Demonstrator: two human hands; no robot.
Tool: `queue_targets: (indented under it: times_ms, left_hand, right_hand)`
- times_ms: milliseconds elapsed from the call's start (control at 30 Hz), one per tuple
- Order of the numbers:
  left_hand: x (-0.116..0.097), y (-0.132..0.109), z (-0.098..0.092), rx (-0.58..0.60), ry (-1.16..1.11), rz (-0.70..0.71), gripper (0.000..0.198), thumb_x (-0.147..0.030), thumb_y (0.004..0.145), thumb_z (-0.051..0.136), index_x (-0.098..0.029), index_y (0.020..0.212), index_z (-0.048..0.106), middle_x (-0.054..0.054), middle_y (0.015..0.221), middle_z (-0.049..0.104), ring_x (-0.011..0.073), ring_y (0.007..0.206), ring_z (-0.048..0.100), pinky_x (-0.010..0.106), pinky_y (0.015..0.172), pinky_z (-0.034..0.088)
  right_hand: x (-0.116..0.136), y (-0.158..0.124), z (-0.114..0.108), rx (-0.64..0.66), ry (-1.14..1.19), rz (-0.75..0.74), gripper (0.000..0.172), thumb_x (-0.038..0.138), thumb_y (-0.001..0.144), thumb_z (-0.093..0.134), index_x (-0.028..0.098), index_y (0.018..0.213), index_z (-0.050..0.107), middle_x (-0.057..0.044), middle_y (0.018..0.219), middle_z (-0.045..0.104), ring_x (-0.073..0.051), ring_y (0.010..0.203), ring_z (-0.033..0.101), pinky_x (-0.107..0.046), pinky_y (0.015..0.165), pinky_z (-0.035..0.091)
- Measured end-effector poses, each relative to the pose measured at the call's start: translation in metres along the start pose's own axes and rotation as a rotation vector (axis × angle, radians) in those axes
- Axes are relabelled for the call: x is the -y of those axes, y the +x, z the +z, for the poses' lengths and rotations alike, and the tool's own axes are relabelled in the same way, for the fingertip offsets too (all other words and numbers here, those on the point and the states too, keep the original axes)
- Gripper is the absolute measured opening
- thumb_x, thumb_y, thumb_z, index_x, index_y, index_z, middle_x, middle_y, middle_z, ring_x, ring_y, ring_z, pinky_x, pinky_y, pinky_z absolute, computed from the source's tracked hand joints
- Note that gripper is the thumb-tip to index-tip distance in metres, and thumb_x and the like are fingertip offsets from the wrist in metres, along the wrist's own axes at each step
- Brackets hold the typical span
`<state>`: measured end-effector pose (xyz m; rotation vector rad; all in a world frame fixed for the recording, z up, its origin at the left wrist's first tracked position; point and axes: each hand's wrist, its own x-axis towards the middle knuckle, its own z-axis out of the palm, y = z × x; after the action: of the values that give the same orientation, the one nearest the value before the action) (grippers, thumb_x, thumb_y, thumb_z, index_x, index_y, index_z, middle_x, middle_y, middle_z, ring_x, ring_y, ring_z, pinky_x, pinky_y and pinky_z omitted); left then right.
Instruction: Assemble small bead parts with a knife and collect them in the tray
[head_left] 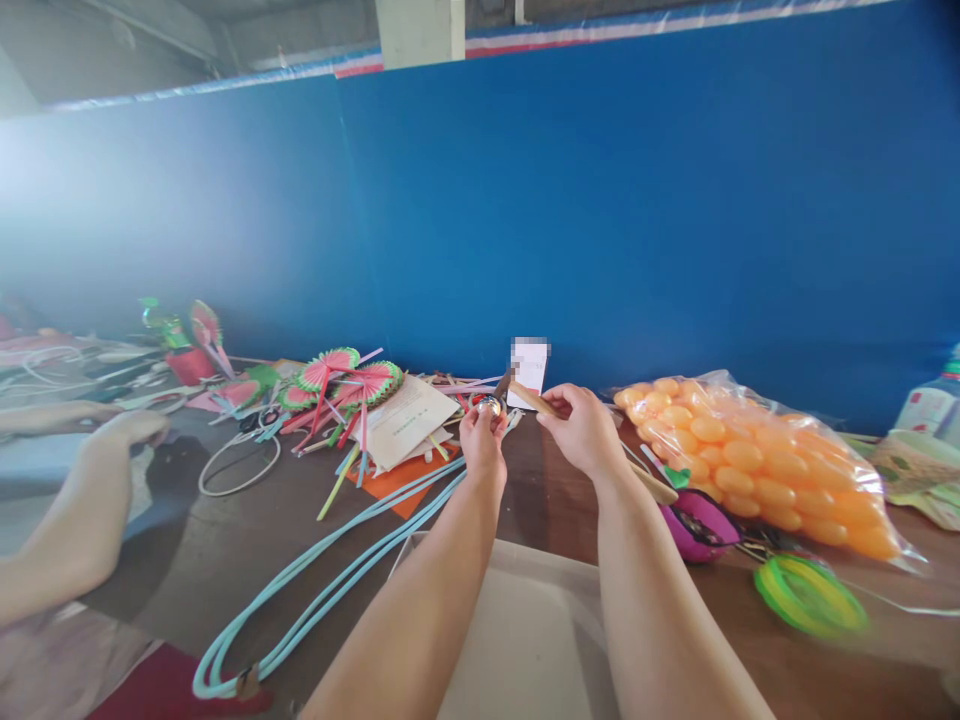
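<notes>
My left hand point(482, 435) is raised over the brown table point(247, 545), its fingers pinched round a small shiny round object point(489, 405). My right hand point(581, 427) is closed on a wooden-handled tool point(529, 396) whose dark tip points left, close to the shiny object. Both forearms reach up from the bottom edge. A white tray point(525, 640) lies under my arms.
A clear bag of orange balls point(757, 465) lies at the right, with a green ring coil point(810, 595) and a purple item point(701, 522) before it. Light blue tubing point(330, 580), paper fans point(352, 380) and sticks lie at the left. Another person's arms point(75, 500) rest far left. A blue wall stands behind.
</notes>
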<state>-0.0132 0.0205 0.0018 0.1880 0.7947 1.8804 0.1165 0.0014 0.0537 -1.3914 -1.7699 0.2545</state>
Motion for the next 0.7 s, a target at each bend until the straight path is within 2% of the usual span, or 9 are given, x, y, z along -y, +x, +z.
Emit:
queue_targets:
  times_ms: [233, 533, 700]
  left_hand:
    - [-0.005, -0.005, 0.002, -0.001, -0.023, -0.016, 0.006, -0.012, 0.085, 0.059, -0.016, 0.086, 0.054, 0.004, 0.078, 0.063, 0.0099, 0.069, 0.064, 0.023, 0.074, 0.055]
    - [-0.006, -0.006, 0.003, -0.046, -0.113, -0.058, 0.005, -0.012, 0.087, 0.056, -0.015, 0.087, 0.053, 0.007, 0.079, 0.063, 0.0126, 0.071, 0.067, 0.026, 0.075, 0.057]
    - [-0.011, -0.010, 0.007, -0.060, -0.129, -0.081, 0.005, -0.014, 0.089, 0.055, -0.014, 0.087, 0.051, 0.007, 0.078, 0.063, 0.0134, 0.070, 0.068, 0.026, 0.072, 0.058]
  right_hand:
    - [0.001, 0.000, 0.002, 0.008, 0.034, 0.014, 0.022, 0.018, 0.072, 0.066, 0.022, 0.094, 0.065, -0.003, 0.094, 0.063, -0.016, 0.083, 0.060, -0.031, 0.080, 0.047]
    - [0.006, -0.004, 0.007, 0.084, -0.017, -0.007, 0.018, 0.019, 0.074, 0.066, 0.023, 0.092, 0.065, -0.002, 0.094, 0.061, -0.016, 0.085, 0.059, -0.029, 0.077, 0.046]
    - [0.003, -0.003, 0.006, 0.019, -0.001, -0.041, 0.018, 0.018, 0.075, 0.064, 0.023, 0.093, 0.065, -0.003, 0.094, 0.060, -0.017, 0.086, 0.059, -0.029, 0.076, 0.046]
